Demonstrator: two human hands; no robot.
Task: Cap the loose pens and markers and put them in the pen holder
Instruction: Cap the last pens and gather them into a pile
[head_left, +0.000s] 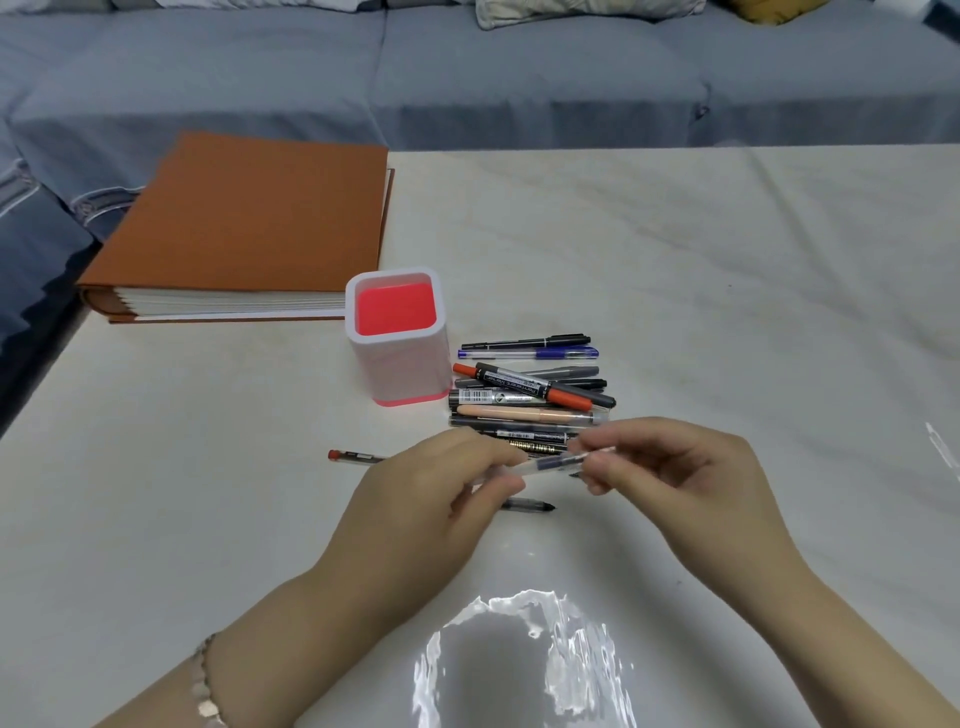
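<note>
Head view, items as we count them:

1. Left hand (441, 488): fingers curled, thumb and fingertips gripping the left part of a clear pen (550, 462). A bead bracelet (205, 680) sits on this wrist.
2. Right hand (675, 467): fingers bent, thumb and forefinger pinching the right end of the same pen. The end is blurred, and we cannot tell whether the pinched piece is a cap.
3. Clear pen: held in the air between both hands, nearly level, with a dark section at its middle.
4. Pile of pens (530, 395): on the table (727, 286) just beyond the hands, lying roughly side by side. In it we make out a black pen (524, 342) farthest from the hands, then a blue pen (530, 354), an orange and black marker (524, 384) lying slantwise on top, and a peach pen (524, 414).
5. Pen holder (400, 369): white with a red inside, upright, beyond the left hand and just left of the pile. We see no pens in it.
6. Red-tipped pen (353, 456): flat on the table, its end showing to the left of the left hand.
7. Dark pen (527, 504): flat on the table below the hands, partly hidden by the left fingers.
8. Brown album (244, 223): closed, far beyond the left hand.
9. Blue sofa (519, 78): behind the table.
</note>
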